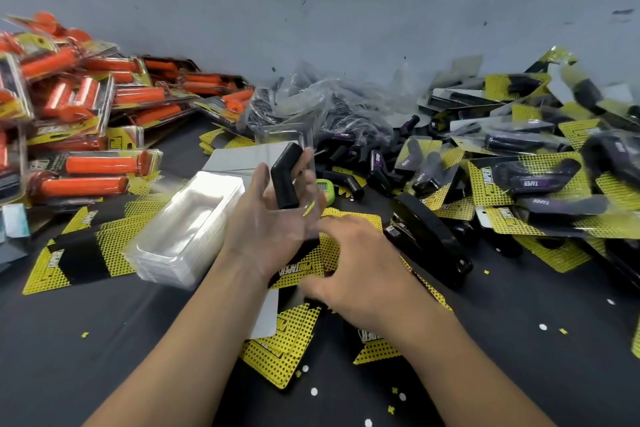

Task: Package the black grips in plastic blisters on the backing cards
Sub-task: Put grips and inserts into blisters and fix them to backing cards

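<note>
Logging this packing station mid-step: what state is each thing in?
left hand: holds the clear blister.
black grip: seated in the clear blister.
right hand: grips a backing card.
blister stack: nested, empty.
stapler: closed, lying free.
orange packs: packaged, piled.

The black grip [285, 180] is a bent rubber elbow, standing nearly upright inside a clear plastic blister [306, 222] that you hold in your left hand [263, 229]. At 6 o'clock from it, your right hand [353, 270] pinches a tilted yellow-and-black backing card [298, 269]. The spare blisters [187, 229] sit stacked at 9 o'clock, and the loose grips [356, 184] lie at 3 o'clock.
</note>
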{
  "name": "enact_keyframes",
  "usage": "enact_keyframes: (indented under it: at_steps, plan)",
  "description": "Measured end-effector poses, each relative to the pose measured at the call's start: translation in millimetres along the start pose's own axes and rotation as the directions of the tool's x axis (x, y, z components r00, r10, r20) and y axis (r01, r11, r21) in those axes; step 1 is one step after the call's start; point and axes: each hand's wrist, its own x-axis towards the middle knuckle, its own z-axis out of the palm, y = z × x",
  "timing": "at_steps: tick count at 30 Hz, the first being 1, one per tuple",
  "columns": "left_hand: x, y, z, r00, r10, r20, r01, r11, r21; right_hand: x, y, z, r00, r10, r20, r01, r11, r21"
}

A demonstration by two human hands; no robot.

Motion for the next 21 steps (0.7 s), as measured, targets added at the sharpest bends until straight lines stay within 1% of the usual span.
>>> enact_keyframes:
  at_steps: [3,5,7,8,10,11,12,13,14,15,17,19,20,21]
  plan:
    - [-0.4,6.2,-5.4,0.998,0.055,-0.024,-0.056,0.998,-0.035,0.1,-1.5,6.4,0.989,0.039,0.143,-0.026,0.995,-0.095]
    - [-0.4,8.5,-6.9,0.996,0.075,-0.051,-0.079,0.994,-0.077,1.2,-2.3,4.1,0.986,0.026,0.167,0.003,0.986,-0.169]
    - [-1.1,7.9,-4.7,0.995,0.074,-0.071,-0.079,0.995,-0.064,0.5,-6.1,1.4,0.988,-0.013,0.152,0.046,0.977,-0.209]
    - [-1.2,7.3,-3.7,0.994,0.072,-0.083,-0.076,0.996,-0.051,-0.7,-9.3,0.3,0.992,-0.045,0.121,0.071,0.973,-0.217]
    - [-0.9,7.0,-3.4,0.991,0.079,-0.105,-0.084,0.995,-0.047,-2.8,-12.2,0.8,0.992,-0.129,0.013,0.129,0.96,-0.249]
    - [-0.7,7.3,-4.0,0.991,0.084,-0.107,-0.09,0.994,-0.055,-2.9,-10.8,0.4,0.983,-0.17,-0.074,0.141,0.944,-0.297]
    - [-0.1,7.7,-5.0,0.991,0.083,-0.106,-0.09,0.994,-0.064,-2.6,-9.2,-2.8,0.963,-0.197,-0.182,0.123,0.928,-0.351]
    - [0.4,8.3,-6.2,0.991,0.079,-0.108,-0.087,0.994,-0.07,-1.9,-7.1,-8.5,0.93,-0.201,-0.308,0.077,0.926,-0.37]
    - [0.4,8.2,-6.9,0.991,0.074,-0.114,-0.082,0.994,-0.067,-1.0,-3.0,-14.9,0.883,-0.183,-0.432,0.031,0.941,-0.337]
    - [0.5,7.5,-6.9,0.99,0.071,-0.124,-0.078,0.995,-0.054,0.0,2.4,-21.9,0.827,-0.148,-0.542,0.006,0.967,-0.254]
    - [0.3,5.2,-5.6,0.988,0.059,-0.144,-0.064,0.997,-0.032,2.0,13.6,-36.6,0.701,-0.027,-0.712,0.012,1.0,-0.026]
    - [0.4,2.8,-2.4,0.986,0.037,-0.16,-0.046,0.997,-0.055,2.5,20.7,-47.5,0.576,0.108,-0.811,0.007,0.991,0.137]
    - [1.5,2.6,-1.9,0.985,0.028,-0.172,-0.04,0.997,-0.068,2.8,23.7,-50.1,0.542,0.159,-0.825,0.004,0.981,0.192]
    - [2.7,3.0,-2.2,0.983,0.022,-0.182,-0.034,0.997,-0.063,2.7,25.8,-50.5,0.545,0.184,-0.818,0.011,0.974,0.227]
